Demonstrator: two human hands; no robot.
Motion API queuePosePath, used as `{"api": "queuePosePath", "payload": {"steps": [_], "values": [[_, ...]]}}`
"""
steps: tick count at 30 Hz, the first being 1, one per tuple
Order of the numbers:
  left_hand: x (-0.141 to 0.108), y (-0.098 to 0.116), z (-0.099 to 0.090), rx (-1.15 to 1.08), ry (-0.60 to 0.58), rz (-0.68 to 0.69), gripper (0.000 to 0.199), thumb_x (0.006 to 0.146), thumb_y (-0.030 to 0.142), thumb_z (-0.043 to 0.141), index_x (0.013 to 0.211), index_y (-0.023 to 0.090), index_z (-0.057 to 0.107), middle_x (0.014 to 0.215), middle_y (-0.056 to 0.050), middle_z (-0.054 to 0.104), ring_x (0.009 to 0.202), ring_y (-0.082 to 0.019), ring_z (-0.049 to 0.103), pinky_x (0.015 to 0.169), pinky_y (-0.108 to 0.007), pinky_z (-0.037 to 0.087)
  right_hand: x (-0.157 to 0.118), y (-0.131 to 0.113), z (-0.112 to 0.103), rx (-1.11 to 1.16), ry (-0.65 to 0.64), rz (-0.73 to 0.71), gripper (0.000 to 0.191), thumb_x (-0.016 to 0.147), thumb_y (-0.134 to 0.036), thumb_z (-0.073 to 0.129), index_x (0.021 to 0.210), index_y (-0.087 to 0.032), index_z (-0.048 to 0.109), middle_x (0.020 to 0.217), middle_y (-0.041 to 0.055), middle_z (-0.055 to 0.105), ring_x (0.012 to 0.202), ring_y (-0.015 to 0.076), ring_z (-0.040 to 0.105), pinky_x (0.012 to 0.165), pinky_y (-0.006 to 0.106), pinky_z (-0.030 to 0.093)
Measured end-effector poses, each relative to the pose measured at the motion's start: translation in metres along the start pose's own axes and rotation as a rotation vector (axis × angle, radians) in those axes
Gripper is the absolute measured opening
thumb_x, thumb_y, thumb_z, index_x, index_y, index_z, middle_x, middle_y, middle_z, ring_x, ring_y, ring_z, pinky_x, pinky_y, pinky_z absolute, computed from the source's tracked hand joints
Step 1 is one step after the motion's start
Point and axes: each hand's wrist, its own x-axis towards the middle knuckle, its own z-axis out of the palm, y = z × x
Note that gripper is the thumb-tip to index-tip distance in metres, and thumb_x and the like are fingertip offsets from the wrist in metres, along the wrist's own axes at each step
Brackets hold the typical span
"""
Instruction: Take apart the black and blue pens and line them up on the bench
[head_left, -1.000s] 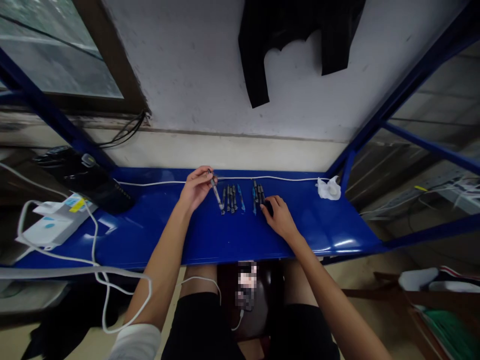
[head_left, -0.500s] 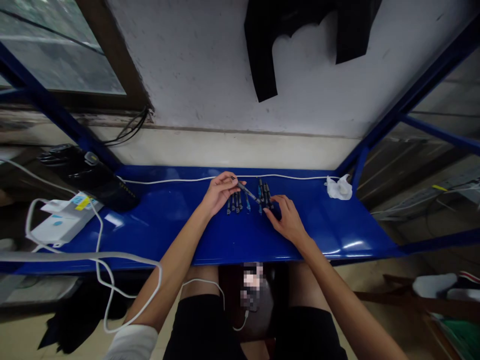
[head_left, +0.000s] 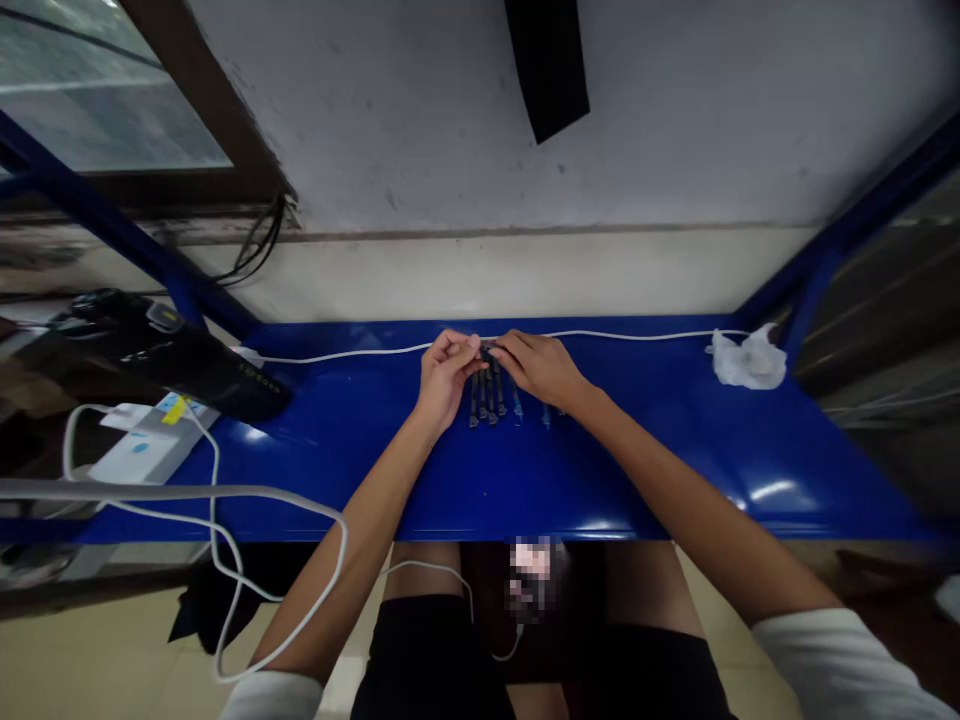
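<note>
My left hand (head_left: 444, 378) pinches one end of a dark pen, which lies mostly hidden between my two hands. My right hand (head_left: 541, 368) has its fingertips closed at the pen's other end, close to the left fingertips. Just below the hands, several dark pens (head_left: 491, 400) lie side by side on the blue table (head_left: 450, 480), with a blue-tipped pen (head_left: 517, 405) at their right. Another blue pen tip (head_left: 546, 416) shows under my right hand, whose palm and wrist hide the rest of that group.
A black bottle (head_left: 217, 365) leans at the left beside a white power strip (head_left: 146, 445). White cables loop over the left front edge, and one runs along the back. A crumpled white plastic bag (head_left: 748, 358) sits at the right rear.
My right hand has moved left and up from the right pen group to meet my left hand at the held pen. The camera view has shifted slightly.
</note>
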Motion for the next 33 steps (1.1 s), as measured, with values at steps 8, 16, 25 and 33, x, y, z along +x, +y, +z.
{"api": "queuePosePath", "payload": {"steps": [8, 16, 25, 33], "values": [[0.002, -0.011, -0.005, 0.387, -0.07, 0.285, 0.023, 0.095, 0.042, 0.09, 0.098, 0.024, 0.075, 0.097, -0.002, 0.072, 0.084, -0.015, 0.067, 0.077, -0.028, 0.057, -0.013, 0.016, 0.016, -0.025, 0.047, 0.056, 0.056, 0.123, -0.057, 0.031, 0.121, -0.019, 0.072, 0.11, 0.0096, 0.084, 0.081, 0.0179, 0.074, 0.067, 0.031, 0.044], [0.028, -0.02, 0.062, 0.248, -0.238, 0.22, 0.032, 0.11, 0.052, 0.068, 0.122, 0.025, 0.082, 0.124, -0.009, 0.085, 0.123, -0.027, 0.077, 0.115, -0.044, 0.057, -0.02, 0.033, 0.012, 0.024, 0.204, 0.213, 0.058, 0.123, -0.056, 0.026, 0.143, -0.017, 0.065, 0.095, 0.0069, 0.082, 0.07, 0.0178, 0.07, 0.06, 0.031, 0.04], [0.016, -0.033, 0.062, 0.214, -0.208, 0.303, 0.033, 0.108, 0.055, 0.07, 0.116, 0.025, 0.081, 0.123, -0.008, 0.086, 0.13, -0.03, 0.077, 0.124, -0.048, 0.054, -0.022, 0.03, 0.009, 0.1, 0.195, 0.128, 0.046, 0.122, -0.048, 0.029, 0.124, -0.018, 0.064, 0.095, 0.0064, 0.078, 0.073, 0.018, 0.069, 0.066, 0.032, 0.045], [0.016, -0.034, 0.061, 0.284, -0.131, 0.317, 0.036, 0.105, 0.061, 0.073, 0.108, 0.026, 0.079, 0.118, -0.008, 0.084, 0.139, -0.032, 0.075, 0.118, -0.049, 0.061, -0.026, 0.03, 0.008, 0.187, 0.118, 0.126, 0.049, 0.124, -0.05, 0.024, 0.139, -0.017, 0.057, 0.093, 0.0046, 0.073, 0.073, 0.0178, 0.069, 0.068, 0.029, 0.049]]}}
